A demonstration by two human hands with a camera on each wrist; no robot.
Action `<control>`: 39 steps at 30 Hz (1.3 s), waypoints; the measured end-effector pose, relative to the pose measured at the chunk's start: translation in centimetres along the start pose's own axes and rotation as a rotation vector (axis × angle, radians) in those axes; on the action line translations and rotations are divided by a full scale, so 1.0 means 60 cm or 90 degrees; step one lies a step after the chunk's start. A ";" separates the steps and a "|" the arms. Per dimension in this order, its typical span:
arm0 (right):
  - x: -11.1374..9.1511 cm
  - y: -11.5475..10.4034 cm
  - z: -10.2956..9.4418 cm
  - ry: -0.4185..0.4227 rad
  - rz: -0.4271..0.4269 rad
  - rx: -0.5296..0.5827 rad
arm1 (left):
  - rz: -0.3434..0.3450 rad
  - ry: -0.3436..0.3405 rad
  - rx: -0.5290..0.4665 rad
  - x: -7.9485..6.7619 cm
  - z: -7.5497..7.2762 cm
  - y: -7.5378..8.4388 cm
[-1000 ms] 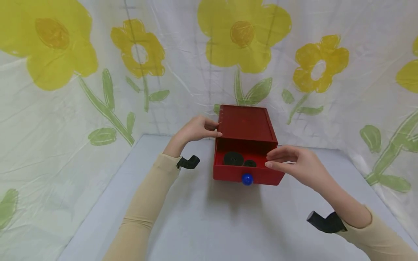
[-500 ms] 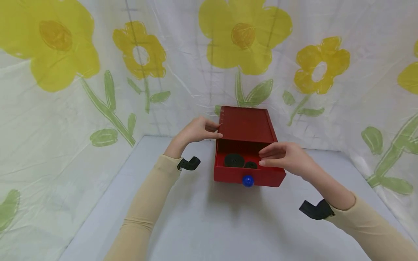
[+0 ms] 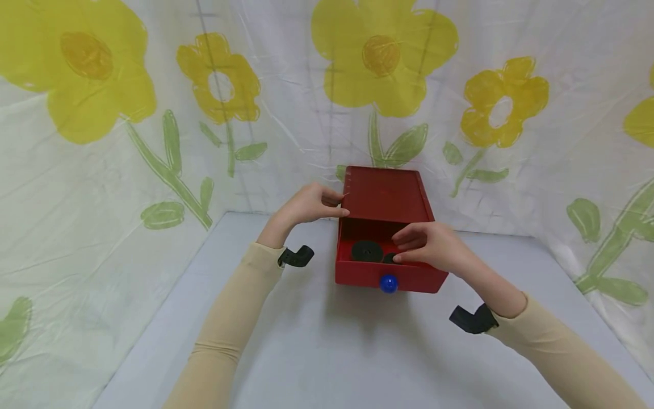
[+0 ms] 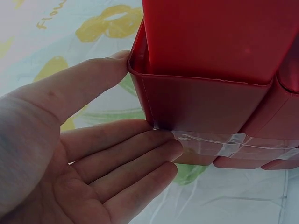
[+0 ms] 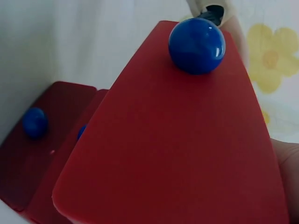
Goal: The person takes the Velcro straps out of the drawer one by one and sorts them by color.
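A red drawer cabinet (image 3: 386, 193) stands at the back of the table, its top drawer (image 3: 360, 274) pulled out. A large black disc (image 3: 367, 251) and a smaller black disc (image 3: 388, 258) lie in that drawer. My left hand (image 3: 310, 203) rests against the cabinet's left side; in the left wrist view the thumb touches its front edge and the straight fingers lie by the side wall. Over the drawer's right part reaches my right hand (image 3: 429, 245), thumb and fingers apart, the thumb tip at the smaller disc, which it partly hides. Contact cannot be told.
A blue knob (image 3: 389, 283) sticks out from the drawer's front. Lower drawers with blue knobs (image 5: 35, 122) appear pushed in, in the right wrist view. Behind the white table (image 3: 327, 352) hangs a flowered curtain (image 3: 286, 102). Clear tape (image 4: 210, 143) runs along the cabinet's side.
My right hand has moved left, from the drawer's right edge in over the smaller disc. The left hand has stayed at the cabinet's side.
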State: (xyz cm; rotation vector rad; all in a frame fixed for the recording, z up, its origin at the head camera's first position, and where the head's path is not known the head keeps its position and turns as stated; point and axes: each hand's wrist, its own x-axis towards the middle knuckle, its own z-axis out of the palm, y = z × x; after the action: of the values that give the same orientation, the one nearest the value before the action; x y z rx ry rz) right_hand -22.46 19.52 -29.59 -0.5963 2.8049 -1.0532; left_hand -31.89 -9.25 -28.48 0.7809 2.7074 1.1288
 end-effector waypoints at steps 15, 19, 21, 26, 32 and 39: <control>0.013 0.003 0.016 -0.003 -0.018 -0.034 | -0.005 0.000 0.006 -0.002 0.000 0.003; 0.014 0.003 0.018 -0.020 -0.016 -0.051 | -0.006 -0.003 0.002 -0.004 -0.001 0.005; 0.015 0.002 0.018 -0.030 -0.016 -0.063 | -0.008 -0.003 0.001 -0.006 -0.001 0.006; 0.018 -0.001 0.017 -0.052 -0.008 -0.085 | -0.014 -0.002 0.003 -0.006 -0.001 0.005; 0.021 -0.005 0.015 -0.090 0.008 -0.078 | -0.017 -0.003 0.001 -0.005 -0.001 0.004; 0.025 -0.006 0.013 -0.138 0.016 -0.051 | -0.012 -0.002 0.001 -0.004 0.000 0.004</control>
State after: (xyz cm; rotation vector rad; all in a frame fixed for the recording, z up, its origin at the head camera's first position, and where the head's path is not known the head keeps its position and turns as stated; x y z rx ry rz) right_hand -23.53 18.20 -29.88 -0.6390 2.6680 -0.8207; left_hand -31.55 -9.22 -28.33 0.7561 2.7071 1.1202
